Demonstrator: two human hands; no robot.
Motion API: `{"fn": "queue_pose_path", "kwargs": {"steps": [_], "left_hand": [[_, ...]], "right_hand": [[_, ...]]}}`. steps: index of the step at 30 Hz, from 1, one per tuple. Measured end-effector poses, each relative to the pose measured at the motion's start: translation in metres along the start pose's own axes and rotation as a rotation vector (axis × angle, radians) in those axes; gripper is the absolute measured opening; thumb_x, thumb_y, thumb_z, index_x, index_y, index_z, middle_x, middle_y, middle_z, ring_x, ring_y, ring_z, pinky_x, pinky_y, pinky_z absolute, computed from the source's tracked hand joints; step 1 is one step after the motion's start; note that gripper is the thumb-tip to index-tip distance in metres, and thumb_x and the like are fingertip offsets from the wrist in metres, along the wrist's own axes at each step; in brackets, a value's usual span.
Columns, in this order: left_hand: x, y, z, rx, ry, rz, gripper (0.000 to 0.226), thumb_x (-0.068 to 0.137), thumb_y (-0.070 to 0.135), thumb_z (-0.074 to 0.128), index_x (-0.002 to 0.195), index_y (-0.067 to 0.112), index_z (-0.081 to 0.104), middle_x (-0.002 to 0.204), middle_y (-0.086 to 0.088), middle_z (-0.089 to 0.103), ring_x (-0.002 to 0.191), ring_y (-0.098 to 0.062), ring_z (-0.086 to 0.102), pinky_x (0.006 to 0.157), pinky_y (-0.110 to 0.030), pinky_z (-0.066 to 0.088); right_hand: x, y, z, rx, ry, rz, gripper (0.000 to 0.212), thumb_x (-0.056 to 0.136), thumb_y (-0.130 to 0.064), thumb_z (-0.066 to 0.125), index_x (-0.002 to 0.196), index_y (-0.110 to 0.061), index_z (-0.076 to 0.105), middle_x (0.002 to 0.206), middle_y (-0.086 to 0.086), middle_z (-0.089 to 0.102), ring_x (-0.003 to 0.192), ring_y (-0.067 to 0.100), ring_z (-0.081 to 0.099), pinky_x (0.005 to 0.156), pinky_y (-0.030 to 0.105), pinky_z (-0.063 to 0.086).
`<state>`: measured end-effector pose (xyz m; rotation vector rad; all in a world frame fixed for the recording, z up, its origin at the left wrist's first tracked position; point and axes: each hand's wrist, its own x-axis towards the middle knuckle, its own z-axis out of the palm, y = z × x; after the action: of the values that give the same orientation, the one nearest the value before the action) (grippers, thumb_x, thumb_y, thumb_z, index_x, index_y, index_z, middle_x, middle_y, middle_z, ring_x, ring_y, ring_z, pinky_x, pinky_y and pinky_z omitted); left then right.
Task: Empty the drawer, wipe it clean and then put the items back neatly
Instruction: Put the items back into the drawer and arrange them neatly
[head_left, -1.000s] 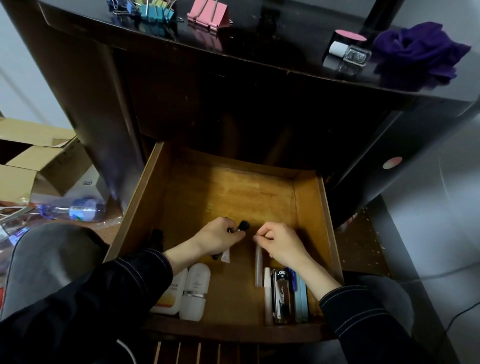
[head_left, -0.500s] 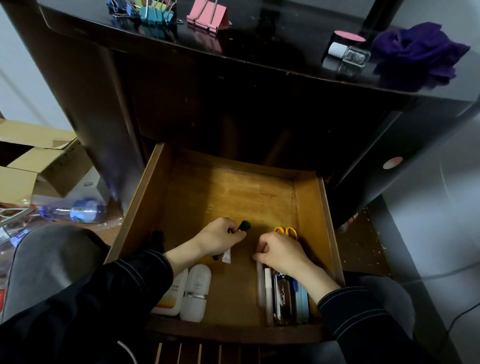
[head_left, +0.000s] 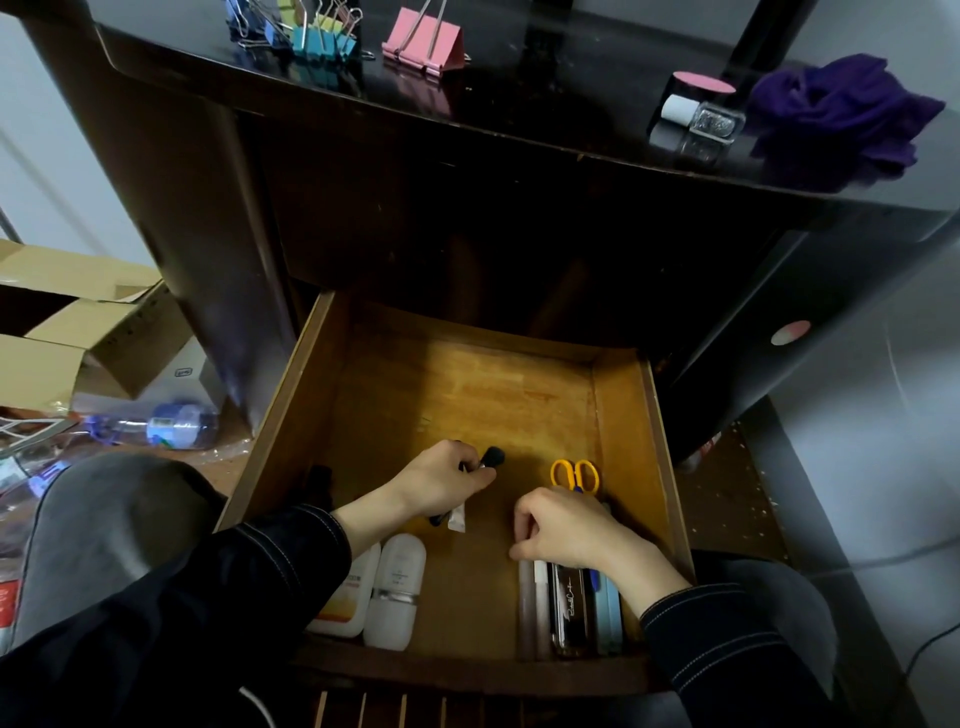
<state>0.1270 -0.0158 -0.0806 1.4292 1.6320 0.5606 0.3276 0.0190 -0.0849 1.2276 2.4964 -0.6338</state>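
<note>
A: Progress?
B: Seemingly past wiping, into restocking drawer (head_left: 311, 415): bottles (head_left: 395, 592) at 7 o'clock, pens (head_left: 569, 608) at 5, scissors (head_left: 574, 474) at 3.
A: Hands?
B: Gripping a black-tipped stick (head_left: 492, 457) in left hand (head_left: 441, 480); curling right hand (head_left: 566, 530) over pens, hold unclear. Probably yet to return: clips (head_left: 423, 44), polish (head_left: 711, 122), up at 12.

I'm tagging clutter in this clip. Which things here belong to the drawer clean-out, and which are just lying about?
Part of the job: drawer, held brush, two white bottles, scissors, pens; probably also the binder clips, nail polish and purple cloth on the cabinet top.

Just lying about: cardboard boxes, plastic bottle, both off to the left.
</note>
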Motion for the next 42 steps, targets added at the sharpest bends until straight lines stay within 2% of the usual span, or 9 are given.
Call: {"fn": "queue_pose_path", "kwargs": {"steps": [5, 8, 11, 20, 25, 29, 33, 38, 42], "left_hand": [[-0.001, 0.001, -0.001, 0.004, -0.012, 0.017, 0.036, 0.098, 0.036, 0.06, 0.072, 0.013, 0.052, 0.07, -0.007, 0.046, 0.056, -0.016, 0.041, 0.057, -0.029, 0.031], [-0.003, 0.006, 0.0, 0.007, -0.02, 0.074, 0.037, 0.098, 0.036, 0.061, 0.073, 0.01, 0.056, 0.071, -0.003, 0.047, 0.058, -0.011, 0.042, 0.058, -0.026, 0.032], [-0.007, 0.012, 0.0, -0.004, -0.043, 0.122, 0.036, 0.098, 0.035, 0.061, 0.085, 0.002, 0.064, 0.07, 0.002, 0.05, 0.058, -0.009, 0.044, 0.056, -0.023, 0.033], [-0.013, 0.019, -0.001, -0.089, -0.063, 0.204, 0.04, 0.097, 0.034, 0.065, 0.085, -0.004, 0.062, 0.067, -0.003, 0.046, 0.058, -0.014, 0.04, 0.057, -0.031, 0.031], [-0.01, 0.016, -0.001, -0.031, -0.022, 0.15, 0.046, 0.089, 0.054, 0.066, 0.087, 0.009, 0.066, 0.068, -0.001, 0.056, 0.057, -0.014, 0.047, 0.055, -0.032, 0.036], [-0.005, 0.01, -0.005, 0.012, 0.092, 0.047, 0.055, 0.089, 0.063, 0.061, 0.087, 0.008, 0.067, 0.06, 0.001, 0.053, 0.051, -0.011, 0.048, 0.053, -0.028, 0.036], [-0.003, 0.007, -0.003, 0.02, 0.102, 0.02, 0.046, 0.093, 0.053, 0.061, 0.084, 0.008, 0.066, 0.054, 0.005, 0.049, 0.041, -0.003, 0.042, 0.047, -0.022, 0.033], [-0.001, 0.005, -0.001, 0.025, 0.091, 0.017, 0.037, 0.096, 0.044, 0.061, 0.083, 0.009, 0.066, 0.06, 0.001, 0.053, 0.046, -0.009, 0.046, 0.05, -0.024, 0.036], [-0.002, 0.004, -0.001, 0.005, 0.068, 0.018, 0.036, 0.097, 0.038, 0.061, 0.086, 0.004, 0.065, 0.062, -0.004, 0.053, 0.049, -0.015, 0.045, 0.052, -0.025, 0.034]], "right_hand": [[-0.002, 0.001, -0.004, 0.06, 0.106, 0.059, 0.021, 0.089, -0.05, 0.064, 0.082, -0.03, 0.064, 0.076, -0.01, 0.064, 0.071, 0.008, 0.062, 0.061, 0.032, 0.051], [-0.002, 0.001, -0.017, 0.442, 0.351, 0.119, 0.017, 0.099, -0.044, 0.055, 0.088, -0.035, 0.064, 0.08, -0.007, 0.071, 0.077, 0.005, 0.067, 0.071, 0.029, 0.053], [-0.005, -0.005, -0.026, 0.782, 0.405, 0.059, 0.009, 0.1, -0.034, 0.058, 0.105, -0.033, 0.066, 0.086, -0.009, 0.071, 0.069, -0.008, 0.064, 0.064, 0.014, 0.049], [-0.007, -0.008, -0.035, 1.064, 0.366, 0.044, 0.016, 0.095, -0.009, 0.066, 0.106, -0.018, 0.071, 0.096, 0.007, 0.072, 0.062, 0.009, 0.061, 0.049, 0.023, 0.045], [-0.009, -0.004, -0.036, 1.138, 0.616, 0.137, 0.017, 0.096, -0.007, 0.061, 0.103, -0.019, 0.071, 0.09, 0.008, 0.068, 0.059, 0.007, 0.058, 0.051, 0.023, 0.046], [-0.005, 0.002, -0.031, 0.905, 0.734, 0.218, 0.018, 0.096, -0.009, 0.06, 0.098, -0.025, 0.068, 0.098, -0.004, 0.067, 0.086, 0.007, 0.064, 0.07, 0.017, 0.048], [0.003, -0.002, -0.018, 0.71, 0.5, 0.181, 0.018, 0.095, -0.015, 0.062, 0.101, -0.03, 0.07, 0.1, -0.014, 0.067, 0.095, -0.002, 0.061, 0.074, 0.015, 0.046], [0.008, -0.002, -0.01, 0.539, 0.343, 0.174, 0.02, 0.097, -0.022, 0.061, 0.109, -0.035, 0.071, 0.105, -0.017, 0.069, 0.102, 0.001, 0.062, 0.089, 0.029, 0.054], [0.008, 0.0, -0.007, 0.411, 0.297, 0.178, 0.016, 0.096, -0.026, 0.063, 0.107, -0.034, 0.072, 0.096, -0.02, 0.068, 0.095, 0.003, 0.064, 0.082, 0.032, 0.056]]}}
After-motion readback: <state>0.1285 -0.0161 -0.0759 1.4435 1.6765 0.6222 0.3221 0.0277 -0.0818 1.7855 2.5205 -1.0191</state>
